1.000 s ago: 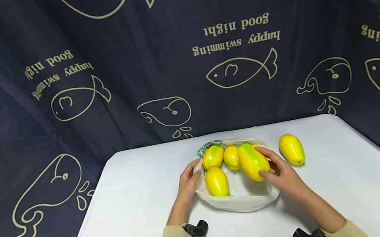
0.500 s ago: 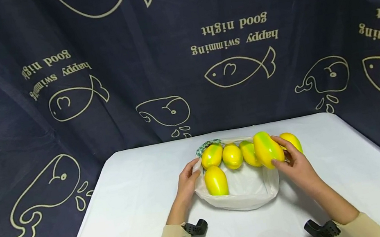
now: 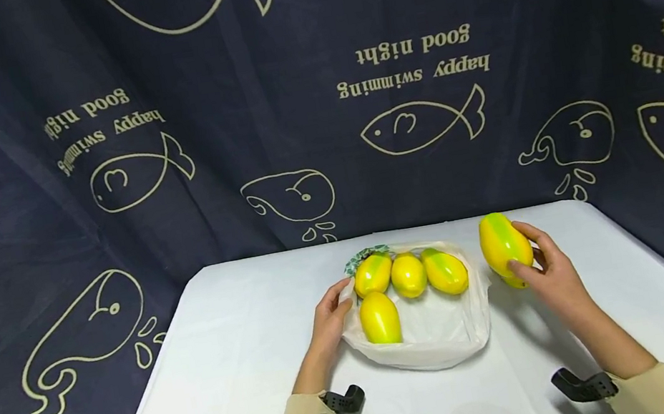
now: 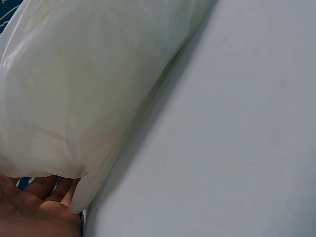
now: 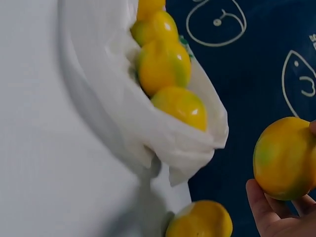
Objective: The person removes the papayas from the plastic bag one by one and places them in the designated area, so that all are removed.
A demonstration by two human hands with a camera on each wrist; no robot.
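My right hand (image 3: pixel 560 278) grips a yellow-green mango (image 3: pixel 502 240), held up to the right of a white plastic bag (image 3: pixel 424 355). Below it a second mango (image 5: pixel 200 219) lies on the table, mostly hidden in the head view. The bag is spread wide, and several mangoes sit inside: a row along the back, including one at the right (image 3: pixel 445 271), and one at the front left (image 3: pixel 379 319). At the bag's left side my left hand (image 3: pixel 326 320) pinches the rim between thumb and fingers. The left wrist view shows the bag's outer wall (image 4: pixel 89 89) bulging over that hand.
A white-covered table (image 3: pixel 230 346) carries everything. Behind and beside it hangs a dark blue cloth (image 3: pixel 289 98) with fish and whale drawings. Green print (image 3: pixel 362 257) marks the bag's back left rim. Black cameras are strapped to both wrists.
My right hand has lifted its mango out from over the bag and carried it right, over the loose mango on the table. The left hand stays at the bag's rim.
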